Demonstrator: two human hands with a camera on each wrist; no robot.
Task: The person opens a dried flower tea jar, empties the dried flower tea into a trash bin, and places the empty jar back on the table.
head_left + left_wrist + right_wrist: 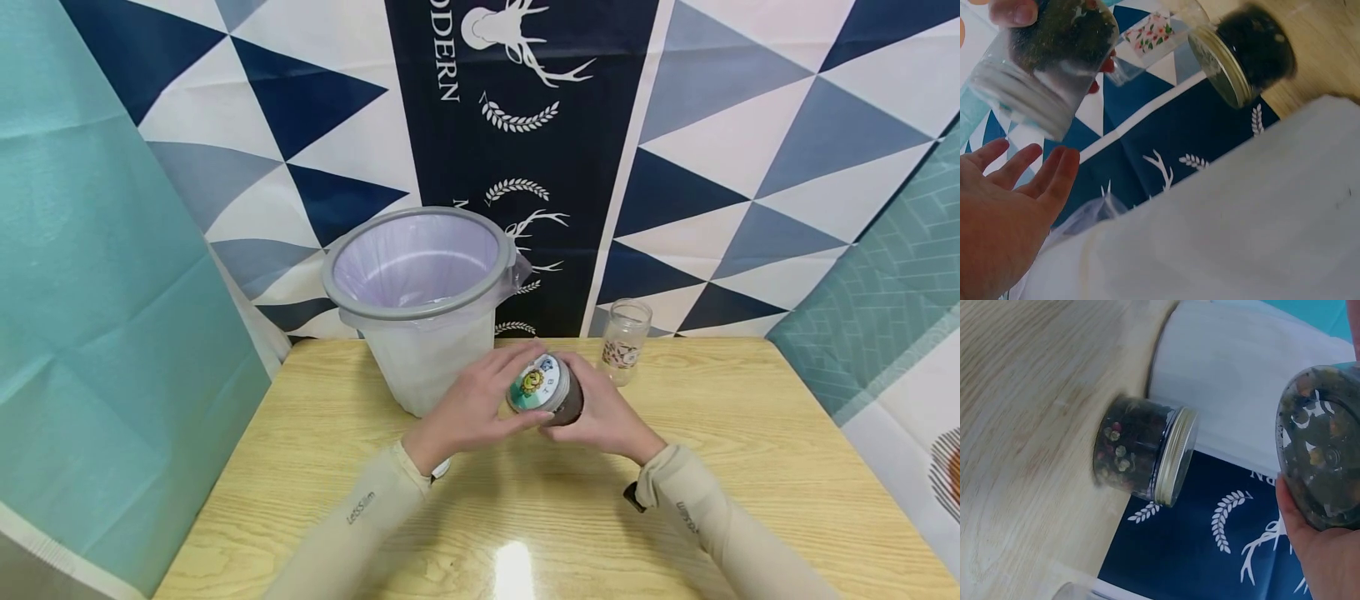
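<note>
My right hand [600, 408] grips a clear jar [572, 400] of dark dried contents, tilted so its printed lid [538, 382] faces left. In the right wrist view the jar's clear base [1325, 450] shows bits of orange and green. Around the lid, my left hand [483, 400] spreads its fingers; the left wrist view has these fingers [1029, 169] fairly straight, just off the lid end. A second jar [1135, 447], gold-lidded and holding dried flowers, stands upright on the table, hidden behind my hands in the head view.
A white bin [442, 350] with a grey rim and purple liner stands at the back left. To the right of my hands is a clear glass jar [626, 342] with a floral label. Patterned cloth [525, 167] hangs behind the wooden table [750, 433].
</note>
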